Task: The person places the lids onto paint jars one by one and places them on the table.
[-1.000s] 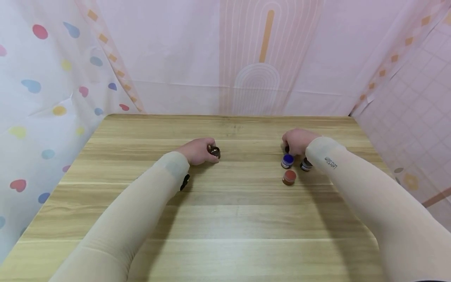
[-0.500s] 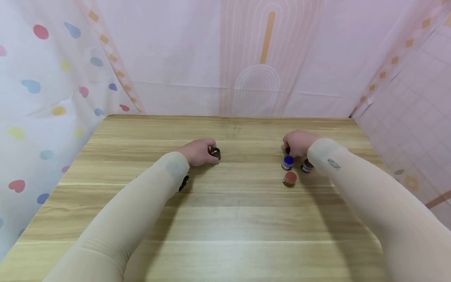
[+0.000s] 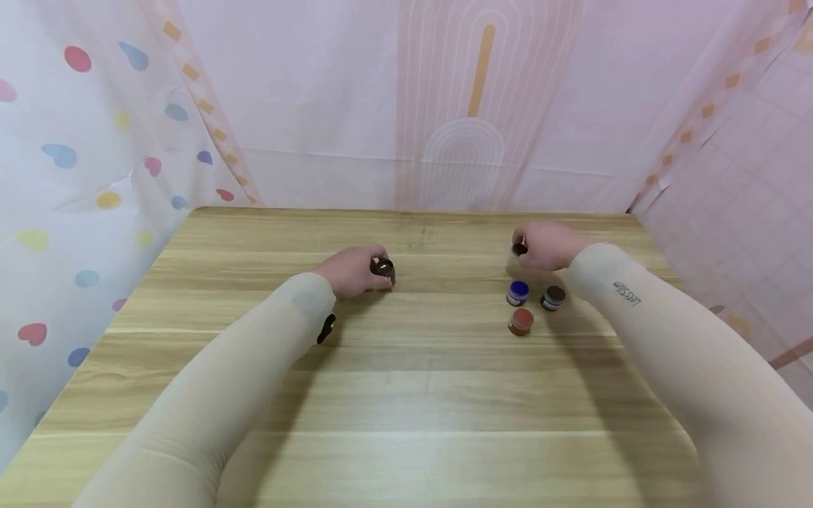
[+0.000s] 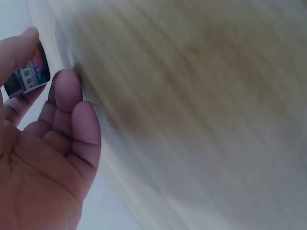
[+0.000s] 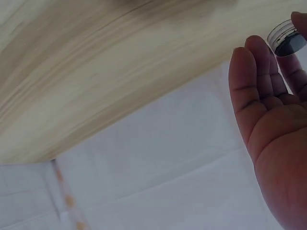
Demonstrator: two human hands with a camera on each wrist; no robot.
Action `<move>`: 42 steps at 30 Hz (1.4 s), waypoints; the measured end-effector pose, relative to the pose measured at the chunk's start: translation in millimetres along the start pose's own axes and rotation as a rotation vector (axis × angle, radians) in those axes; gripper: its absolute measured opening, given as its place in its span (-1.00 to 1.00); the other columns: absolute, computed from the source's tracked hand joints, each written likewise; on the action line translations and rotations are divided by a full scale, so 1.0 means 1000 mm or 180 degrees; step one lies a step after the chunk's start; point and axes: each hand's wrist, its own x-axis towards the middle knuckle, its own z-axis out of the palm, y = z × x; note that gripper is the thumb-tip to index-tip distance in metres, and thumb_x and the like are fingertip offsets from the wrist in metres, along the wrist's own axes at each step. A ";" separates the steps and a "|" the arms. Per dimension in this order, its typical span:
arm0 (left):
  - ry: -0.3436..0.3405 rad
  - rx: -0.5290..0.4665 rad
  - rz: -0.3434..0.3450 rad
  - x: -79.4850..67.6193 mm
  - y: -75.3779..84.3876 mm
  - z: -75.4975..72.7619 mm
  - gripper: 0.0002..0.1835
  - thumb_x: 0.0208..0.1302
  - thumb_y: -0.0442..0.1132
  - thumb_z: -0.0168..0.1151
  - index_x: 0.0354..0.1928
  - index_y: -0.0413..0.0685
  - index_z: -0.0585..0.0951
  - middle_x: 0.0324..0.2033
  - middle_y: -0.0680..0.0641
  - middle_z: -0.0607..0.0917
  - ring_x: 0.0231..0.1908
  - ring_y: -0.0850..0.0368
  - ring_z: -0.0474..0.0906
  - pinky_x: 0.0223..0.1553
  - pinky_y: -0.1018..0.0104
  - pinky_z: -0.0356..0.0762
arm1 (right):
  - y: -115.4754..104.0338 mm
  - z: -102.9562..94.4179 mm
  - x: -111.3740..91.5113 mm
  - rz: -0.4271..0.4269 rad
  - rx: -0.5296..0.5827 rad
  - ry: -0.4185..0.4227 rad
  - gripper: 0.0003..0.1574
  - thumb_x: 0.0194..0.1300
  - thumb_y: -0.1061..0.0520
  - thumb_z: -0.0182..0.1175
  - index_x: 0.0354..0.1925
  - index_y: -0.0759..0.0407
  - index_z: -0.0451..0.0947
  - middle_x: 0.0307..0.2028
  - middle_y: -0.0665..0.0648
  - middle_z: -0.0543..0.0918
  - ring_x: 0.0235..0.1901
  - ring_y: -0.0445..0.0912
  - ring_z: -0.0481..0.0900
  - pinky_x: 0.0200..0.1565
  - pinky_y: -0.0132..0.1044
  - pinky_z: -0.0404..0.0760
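Note:
My left hand (image 3: 349, 271) pinches a small dark jar (image 3: 384, 267) left of the table's middle. In the left wrist view, a colourful label with a barcode shows on that jar (image 4: 34, 72), between thumb and finger. On the right, my right hand (image 3: 549, 243) holds another small dark-topped jar (image 3: 519, 250) by its sides. The right wrist view shows this jar (image 5: 287, 40) at the frame's edge, its clear rim and dark part between thumb and fingers. Just nearer than this hand stand a blue-topped jar (image 3: 517, 293), a dark-brown-topped jar (image 3: 553, 298) and a reddish-brown-topped jar (image 3: 521, 322).
The wood-grain table (image 3: 419, 409) runs back to a pale patterned curtain (image 3: 317, 106). More curtain hangs on the left and right sides. A black strap (image 3: 327, 329) shows under the left wrist.
My right hand has risen and moved slightly back with its jar, baring more of the dark-brown-topped jar. The left hand has lifted slightly with its jar. The standing jars remain in place.

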 end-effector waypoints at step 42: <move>0.0327 -0.0590 0.0763 -0.007 0.037 0.018 -0.72 0.35 -0.14 0.45 -0.04 -0.12 0.64 -0.29 -0.01 0.73 -0.30 0.15 0.61 -0.16 0.24 0.60 | -0.133 0.018 0.002 -0.0983 0.0780 0.0537 -0.60 0.48 0.18 0.30 0.21 0.29 0.61 0.01 0.19 0.71 0.00 0.00 0.66 0.11 -0.11 0.64</move>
